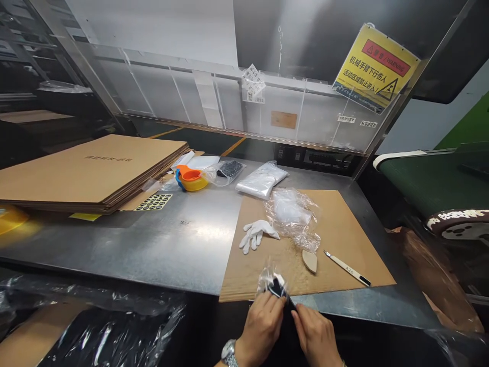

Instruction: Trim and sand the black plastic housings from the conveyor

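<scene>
At the table's front edge my left hand point(263, 321) is closed, fingers bunched around a small clear plastic bag point(269, 272). Dark material shows at the bag's mouth. My right hand point(317, 334) is just to the right, thumb and fingers closed on a thin black piece point(291, 304) that runs up toward the bag. What this piece is, I cannot make out. Beyond the hands, a white glove point(256, 234), a craft knife point(347, 267) and a tan wedge-shaped piece point(309, 261) lie on a cardboard sheet point(351, 224).
Crumpled clear plastic point(292, 214) and a packet of bags point(262, 179) lie farther back. Orange and yellow tape rolls point(191, 179) stand beside stacked flat cardboard point(95, 168) at left. A conveyor point(439, 178) is at right. Black plastic sheeting point(110, 326) hangs at lower left.
</scene>
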Tool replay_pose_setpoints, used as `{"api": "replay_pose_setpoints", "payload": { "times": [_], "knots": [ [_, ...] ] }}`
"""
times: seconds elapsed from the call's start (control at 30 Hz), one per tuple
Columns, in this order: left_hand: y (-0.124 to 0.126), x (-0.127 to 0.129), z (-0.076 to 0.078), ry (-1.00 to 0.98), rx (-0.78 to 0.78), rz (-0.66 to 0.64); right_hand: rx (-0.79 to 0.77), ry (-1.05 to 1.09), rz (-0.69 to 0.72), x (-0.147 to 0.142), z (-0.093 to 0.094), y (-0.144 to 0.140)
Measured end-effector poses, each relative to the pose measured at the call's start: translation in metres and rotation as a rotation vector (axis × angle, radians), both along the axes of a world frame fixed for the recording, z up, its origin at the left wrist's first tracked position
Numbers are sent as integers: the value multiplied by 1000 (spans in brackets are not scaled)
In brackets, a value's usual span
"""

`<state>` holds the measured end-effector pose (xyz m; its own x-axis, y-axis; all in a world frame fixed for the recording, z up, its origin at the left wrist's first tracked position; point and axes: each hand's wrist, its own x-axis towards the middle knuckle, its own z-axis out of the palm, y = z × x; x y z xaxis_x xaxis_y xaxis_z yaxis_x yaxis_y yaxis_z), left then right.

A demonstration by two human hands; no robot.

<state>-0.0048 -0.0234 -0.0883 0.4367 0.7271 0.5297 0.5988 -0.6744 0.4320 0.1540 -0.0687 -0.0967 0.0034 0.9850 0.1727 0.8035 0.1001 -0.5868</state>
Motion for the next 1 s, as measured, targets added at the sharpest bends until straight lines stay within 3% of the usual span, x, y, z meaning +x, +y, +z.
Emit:
{"api": "replay_pose_setpoints", "payload": {
  "times": [0.07, 0.2, 0.33, 0.47, 0.53, 0.6, 0.67, 0.77, 0.83, 0.87, 0.9, 0.97, 1.0],
  "knots": [
    [-2, -4, 8, 18, 24, -53, -22, -21, -6, 0, 6, 8],
    [-5, -9, 27, 3, -18, -20, -81, -75, -59, -9, 22, 21],
    [-7, -8, 44, 24, 34, -156, -196, -315, 26, -27, 50, 32],
    [6, -23, 69, 63, -273, 64, -231, -375, 179, -31, 90, 52],
    [16, -36, 84, 39, -398, 87, -230, -374, 279, -29, 110, 65],
    [25, -48, 99, -82, -509, 82, -221, -361, 385, -29, 128, 78],
    [32, -60, 107, -341, -645, 87, -213, -330, 491, -35, 146, 90],
    [37, -73, 99, -992, -738, 285, -226, -99, 559, -52, 165, 101],
    [31, -77, 81, -1449, -749, 531, -229, 104, 570, -68, 170, 105],
    [26, -78, 69, -1617, -849, 608, -215, 172, 584, -78, 169, 105],
    [19, -80, 58, -1737, -1022, 567, -190, 201, 617, -89, 167, 104],
    [4, -83, 38, -1811, -1407, 266, -129, 211, 691, -110, 154, 100],
    [-3, -87, 31, -1844, -1433, 158, -94, 203, 720, -121, 145, 98]
  ]
}}
